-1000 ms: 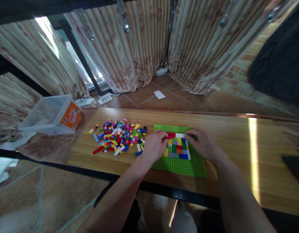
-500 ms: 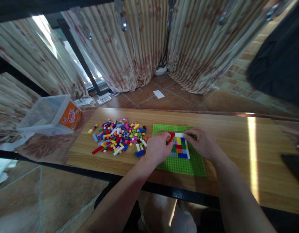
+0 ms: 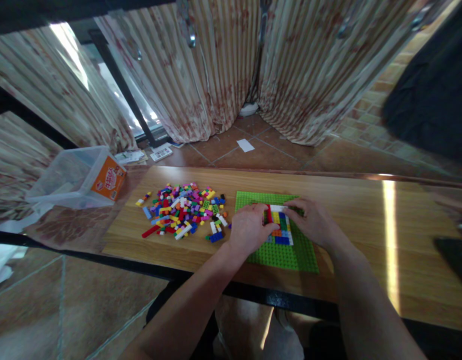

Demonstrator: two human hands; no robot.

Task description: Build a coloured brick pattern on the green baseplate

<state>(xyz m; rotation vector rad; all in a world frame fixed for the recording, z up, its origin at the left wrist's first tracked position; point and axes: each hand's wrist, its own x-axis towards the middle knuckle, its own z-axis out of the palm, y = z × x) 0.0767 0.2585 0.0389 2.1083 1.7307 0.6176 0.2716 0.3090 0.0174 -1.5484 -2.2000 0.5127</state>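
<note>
A green baseplate (image 3: pixel 279 260) lies on the wooden table, carrying a patch of red, orange, yellow, blue and green bricks (image 3: pixel 282 225) edged with white along its top and right sides. My left hand (image 3: pixel 248 227) is closed on a long red brick (image 3: pixel 269 215), which lies along the left of the patch, against the white row. Part of the red brick and the patch's left side are hidden by that hand. At the patch's upper right corner, the thumb and forefinger of my right hand (image 3: pixel 313 220) pinch the end of a white brick (image 3: pixel 278 208).
A pile of loose mixed bricks (image 3: pixel 182 210) spreads over the table left of the baseplate. Beyond the table's left end stands a clear plastic bin (image 3: pixel 77 175) with an orange label. A dark flat object (image 3: pixel 454 257) is at the right edge. Curtains (image 3: pixel 216 75) hang behind.
My left hand has shifted slightly right, and the red brick has turned from slanted to nearly in line with the patch's side. My right hand has hardly moved.
</note>
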